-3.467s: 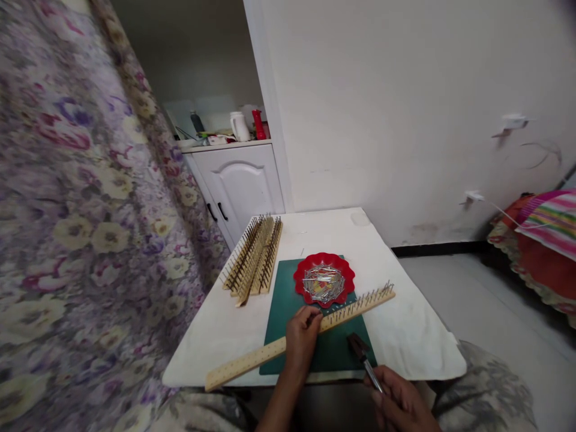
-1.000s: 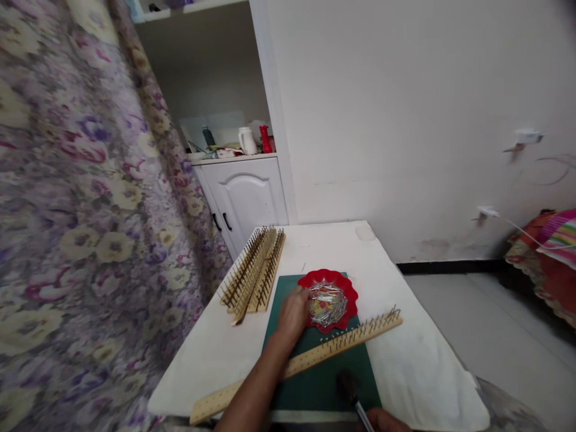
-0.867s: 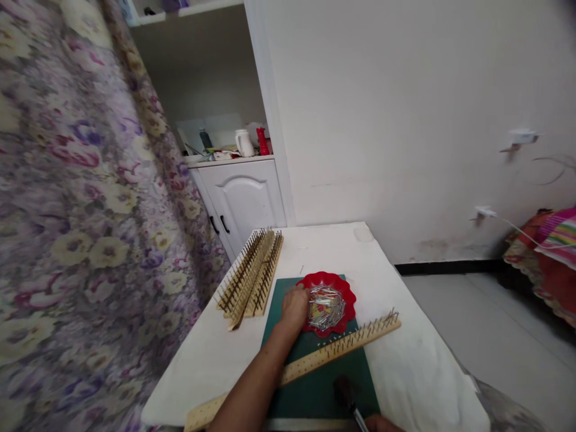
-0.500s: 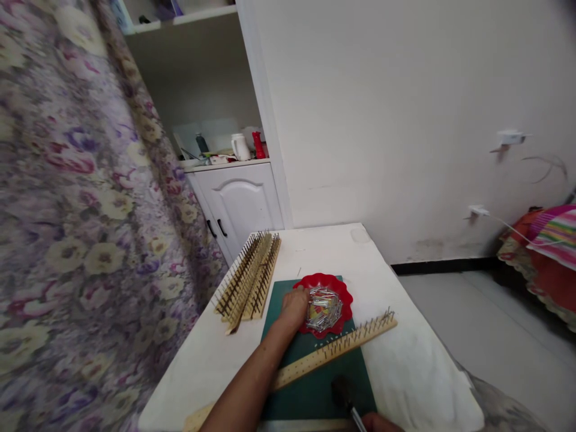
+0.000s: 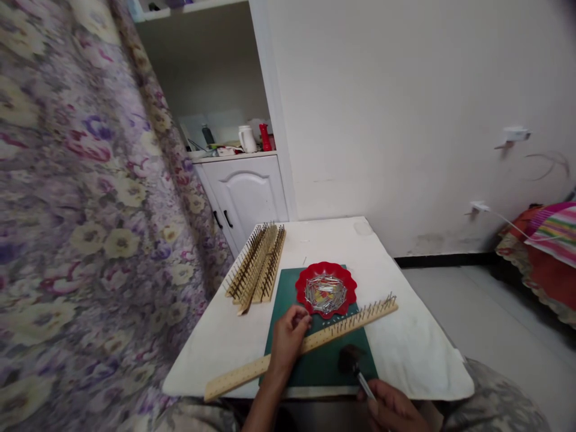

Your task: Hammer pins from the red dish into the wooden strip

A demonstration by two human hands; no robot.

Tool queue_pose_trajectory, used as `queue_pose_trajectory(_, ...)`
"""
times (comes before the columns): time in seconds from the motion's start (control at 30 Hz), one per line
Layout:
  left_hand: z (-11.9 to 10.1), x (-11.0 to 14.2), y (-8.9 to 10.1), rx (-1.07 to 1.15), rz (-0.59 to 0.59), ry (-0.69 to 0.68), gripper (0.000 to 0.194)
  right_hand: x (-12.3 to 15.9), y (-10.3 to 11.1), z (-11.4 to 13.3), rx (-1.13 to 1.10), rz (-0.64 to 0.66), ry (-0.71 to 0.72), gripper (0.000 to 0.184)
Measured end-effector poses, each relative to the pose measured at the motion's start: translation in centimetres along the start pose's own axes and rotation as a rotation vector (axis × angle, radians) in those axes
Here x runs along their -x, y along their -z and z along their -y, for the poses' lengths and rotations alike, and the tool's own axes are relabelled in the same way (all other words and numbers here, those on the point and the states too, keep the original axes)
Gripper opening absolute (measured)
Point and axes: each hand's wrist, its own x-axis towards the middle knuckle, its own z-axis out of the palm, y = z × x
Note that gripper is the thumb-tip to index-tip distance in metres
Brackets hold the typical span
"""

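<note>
Nail-studded wooden strip [image 5: 315, 342] lies diagonally across green mat [image 5: 324, 360], beside hammer [image 5: 353, 365]

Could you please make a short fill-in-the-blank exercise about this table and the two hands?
1. The red dish holds a heap of thin metal ____.
2. The dish stands on a cutting mat whose colour is ____.
3. The left hand rests on the long wooden ____, which lies slantwise across the mat.
4. The right hand grips the handle of a small ____, whose dark head is over the mat.

Missing words: nails; green; strip; hammer
</note>
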Motion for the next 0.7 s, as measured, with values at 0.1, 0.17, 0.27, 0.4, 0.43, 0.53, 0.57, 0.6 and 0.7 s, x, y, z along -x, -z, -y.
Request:
queue_pose_trajectory(0.1, 0.8, 1.9, -0.7, 0.033, 0.001, 0.057, 0.016, 0.4, -0.1, 0.8, 0.032, 0.009, -0.016, 0.048)
queue_pose_trajectory(0.17, 0.9, 2.5, -1.4, 0.000, -0.009, 0.036, 0.017, 0.5, -0.2, 1.0, 0.029, 0.017, -0.006, 0.047)
queue_pose_trajectory(0.27, 1.0, 2.8, -2.5, -0.048, -0.014, 0.007, 0.016, 0.5, -0.2, 0.9, -0.005, 0.025, -0.003, 0.047)
queue_pose_trajectory(0.4, 1.0, 2.7, -3.1, -0.068, -0.002, -0.008, 0.015, 0.6, -0.4, 0.8, -0.016, 0.017, -0.008, 0.047)
queue_pose_trajectory(0.43, 0.9, 2.7, -3.2, -0.076, -0.001, -0.016, 0.015, 0.6, -0.4, 0.9, -0.014, 0.011, -0.005, 0.046)
queue_pose_trajectory(0.53, 0.6, 2.7, -3.1, -0.105, -0.002, -0.039, 0.015, 0.5, -0.5, 0.9, 0.004, 0.001, 0.001, 0.046)
queue_pose_trajectory(0.57, 0.4, 2.7, -3.1, -0.114, -0.005, -0.044, 0.015, 0.5, -0.5, 0.8, 0.015, -0.001, -0.003, 0.047)
queue_pose_trajectory(0.6, 0.3, 2.7, -3.1, -0.122, -0.007, -0.046, 0.015, 0.5, -0.4, 0.8, 0.023, -0.004, -0.010, 0.048)
queue_pose_trajectory(0.7, 0.3, 2.6, -3.2, -0.145, -0.009, -0.052, 0.015, 0.5, -0.3, 0.7, 0.032, -0.027, -0.025, 0.048)
